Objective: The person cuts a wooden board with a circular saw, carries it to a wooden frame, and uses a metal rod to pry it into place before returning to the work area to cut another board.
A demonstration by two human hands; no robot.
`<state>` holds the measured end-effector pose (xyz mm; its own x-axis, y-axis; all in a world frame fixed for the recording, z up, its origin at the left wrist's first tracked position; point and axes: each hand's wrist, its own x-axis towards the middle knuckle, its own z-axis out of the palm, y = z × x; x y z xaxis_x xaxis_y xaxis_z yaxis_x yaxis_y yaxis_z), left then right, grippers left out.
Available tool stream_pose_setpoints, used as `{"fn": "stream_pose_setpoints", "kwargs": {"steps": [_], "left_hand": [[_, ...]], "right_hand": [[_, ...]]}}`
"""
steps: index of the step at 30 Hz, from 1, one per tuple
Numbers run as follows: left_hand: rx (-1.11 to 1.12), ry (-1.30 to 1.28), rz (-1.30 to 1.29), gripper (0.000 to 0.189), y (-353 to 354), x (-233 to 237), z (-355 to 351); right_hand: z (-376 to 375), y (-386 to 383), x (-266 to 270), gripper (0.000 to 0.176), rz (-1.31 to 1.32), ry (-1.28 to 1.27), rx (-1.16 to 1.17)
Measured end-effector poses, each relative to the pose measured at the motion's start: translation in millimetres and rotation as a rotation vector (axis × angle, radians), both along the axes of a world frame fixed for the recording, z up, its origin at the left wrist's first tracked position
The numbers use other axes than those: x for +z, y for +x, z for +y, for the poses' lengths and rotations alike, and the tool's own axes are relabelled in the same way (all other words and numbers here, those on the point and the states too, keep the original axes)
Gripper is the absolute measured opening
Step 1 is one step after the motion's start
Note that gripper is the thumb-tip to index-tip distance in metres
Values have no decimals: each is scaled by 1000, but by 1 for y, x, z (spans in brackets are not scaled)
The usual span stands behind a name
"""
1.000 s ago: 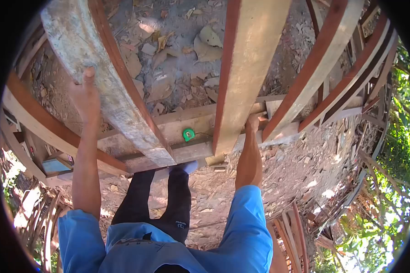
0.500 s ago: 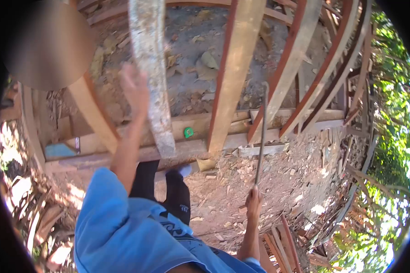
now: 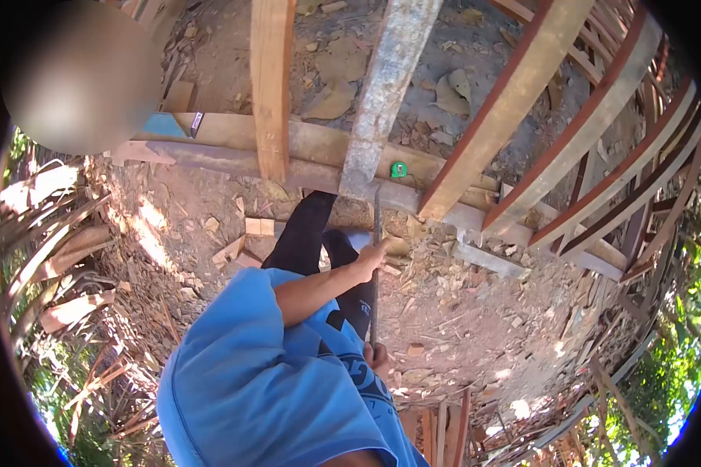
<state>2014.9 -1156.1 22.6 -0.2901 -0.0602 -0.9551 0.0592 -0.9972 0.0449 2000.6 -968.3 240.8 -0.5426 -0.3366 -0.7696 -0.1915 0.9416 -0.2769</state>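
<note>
Rod [image 3: 375, 305]: spans both hands, upper end near weathered beam [image 3: 385, 86] foot | left hand [image 3: 370, 262]: curled round its middle | right hand [image 3: 378, 363]: clasping lower part | look: slim, dark, straight

A green tape measure [image 3: 398, 169] lies near dry leaves [image 3: 449, 98]. Wood scraps [image 3: 260, 226] litter the dirt [image 3: 475, 335]. Foliage [image 3: 648, 416] grows lower right.
</note>
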Motion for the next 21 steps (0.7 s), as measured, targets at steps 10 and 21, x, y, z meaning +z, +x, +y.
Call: {"fn": "stream_pose_setpoints", "kwargs": {"steps": [10, 21], "left_hand": [[-68, 82, -39, 68, 40, -85, 24], [-130, 100, -77, 50, 71, -85, 28]], "right_hand": [[68, 45, -101, 40, 19, -82, 155], [73, 75, -116, 41, -4, 33, 284]]}}
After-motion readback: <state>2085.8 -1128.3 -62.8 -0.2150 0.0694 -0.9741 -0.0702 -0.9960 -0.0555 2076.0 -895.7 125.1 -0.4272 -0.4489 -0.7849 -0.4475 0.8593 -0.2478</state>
